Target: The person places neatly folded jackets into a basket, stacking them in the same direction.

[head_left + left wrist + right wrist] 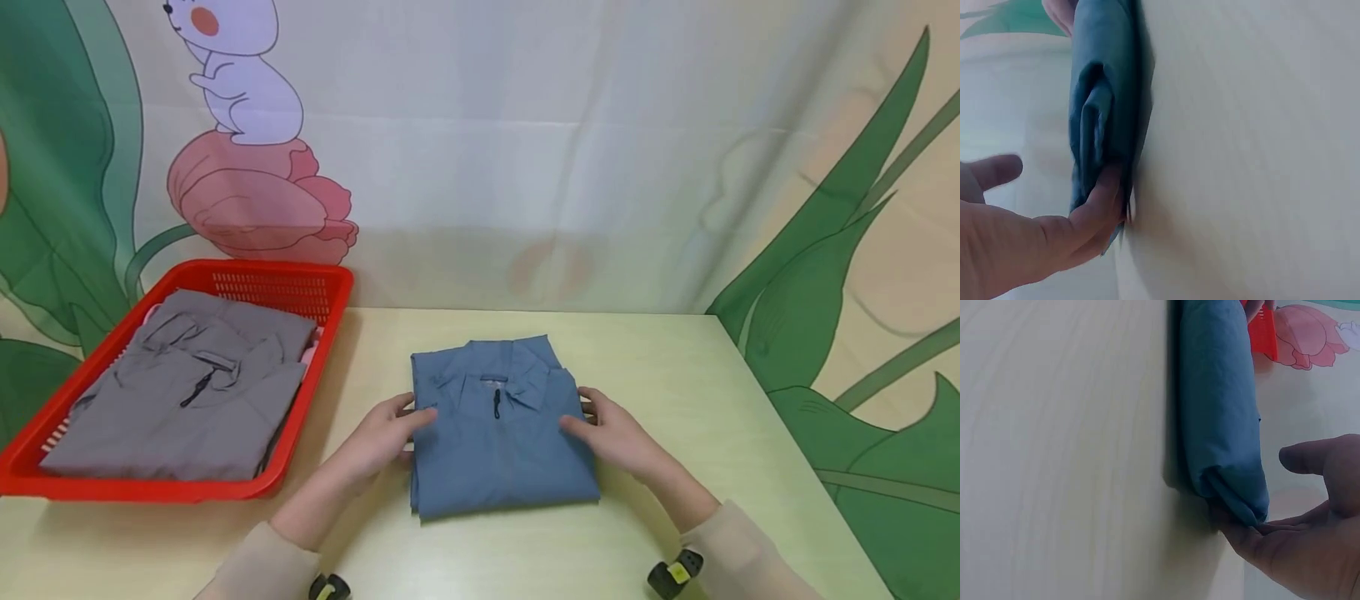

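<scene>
A folded blue zip-collar jacket (pixel 502 462) lies flat on the table, its collar on the far side and a black zipper pull in the middle. At its left edge is my left hand (pixel 384 435), fingertips touching the folded layers. My right hand (pixel 617 432) is at the right edge in the same way. In the left wrist view the fingers (pixel 1100 203) press against the layered side, low by the tabletop, and the thumb stands apart from the cloth. The right wrist view has the fingers (pixel 1244 540) at the jacket's bottom corner, with that thumb lifted off too.
On the left of the table (pixel 675 375) stands a red plastic basket (pixel 309 400) holding a folded grey jacket (pixel 172 425) with something pink under it. Behind the table hangs a printed curtain (pixel 480 167) with plants and a white animal.
</scene>
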Action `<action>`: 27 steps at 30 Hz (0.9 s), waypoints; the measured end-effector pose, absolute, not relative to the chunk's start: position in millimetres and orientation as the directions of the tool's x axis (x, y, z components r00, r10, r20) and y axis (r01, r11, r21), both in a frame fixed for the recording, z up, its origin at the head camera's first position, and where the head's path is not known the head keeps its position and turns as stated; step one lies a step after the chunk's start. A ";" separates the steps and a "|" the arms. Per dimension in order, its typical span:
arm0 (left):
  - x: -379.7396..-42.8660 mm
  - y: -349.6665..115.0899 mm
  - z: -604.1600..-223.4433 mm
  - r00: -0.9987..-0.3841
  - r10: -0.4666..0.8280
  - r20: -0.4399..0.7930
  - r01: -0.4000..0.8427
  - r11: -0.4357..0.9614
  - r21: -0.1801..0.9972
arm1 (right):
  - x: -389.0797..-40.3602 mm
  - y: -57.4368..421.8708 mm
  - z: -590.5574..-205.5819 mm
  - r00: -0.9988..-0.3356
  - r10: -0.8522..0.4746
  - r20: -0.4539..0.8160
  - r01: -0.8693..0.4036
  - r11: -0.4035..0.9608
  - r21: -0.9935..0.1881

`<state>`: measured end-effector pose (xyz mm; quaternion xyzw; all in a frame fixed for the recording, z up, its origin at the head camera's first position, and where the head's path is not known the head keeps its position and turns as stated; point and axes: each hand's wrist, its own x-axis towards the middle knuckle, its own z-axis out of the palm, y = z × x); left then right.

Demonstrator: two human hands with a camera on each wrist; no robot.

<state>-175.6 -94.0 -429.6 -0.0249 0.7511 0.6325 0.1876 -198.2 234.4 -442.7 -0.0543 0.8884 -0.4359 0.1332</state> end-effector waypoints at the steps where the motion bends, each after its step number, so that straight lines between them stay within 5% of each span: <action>1: -176.1 -93.6 -430.0 -0.928 0.196 -0.317 -0.287 0.166 0.943 | -198.2 234.4 -442.8 -0.959 -0.211 -0.191 0.024 0.609 -0.793; 9: -178.8 -91.8 -432.9 -0.917 0.191 -0.349 -0.352 0.022 0.936 | -198.0 230.0 -442.4 -0.963 -0.180 -0.201 0.076 0.536 -0.841; 21: -185.0 -84.6 -441.4 -0.924 0.127 -0.360 -0.365 -0.013 0.931 | -202.0 225.9 -443.6 -0.964 -0.175 -0.202 0.119 0.396 -0.910; 27: -187.4 -85.6 -443.4 -0.930 0.111 -0.349 -0.349 0.018 0.937 | -206.6 223.9 -443.6 -0.943 -0.172 -0.284 0.239 0.241 -0.940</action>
